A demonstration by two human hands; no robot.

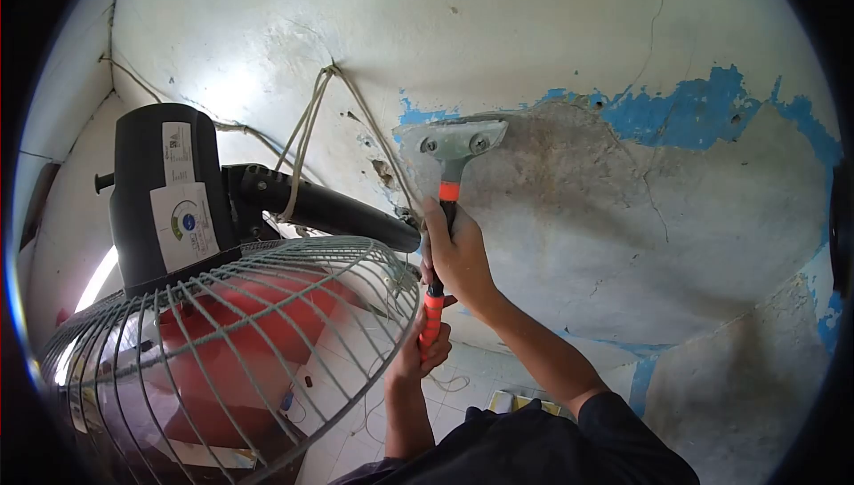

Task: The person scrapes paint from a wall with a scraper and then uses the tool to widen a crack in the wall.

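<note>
A scraper [463,140] with a wide grey metal head, two screws and a black and orange handle is held up against the wall. Its blade edge meets the wall at the lower border of the peeling paint. My right hand [458,256] wraps round the upper handle, just below the orange collar. Lower down, my left hand [418,352] grips the orange end of the handle. Around the head, the wall [551,165] shows bare grey plaster, with blue paint patches [680,113] to the right.
A wall fan with a wire cage [240,325] and black motor housing [167,192] fills the left side, close to my left hand. Its black arm [342,209] reaches the wall beside the scraper. A rope [307,120] hangs from a nail. Tiled floor [454,396] lies below.
</note>
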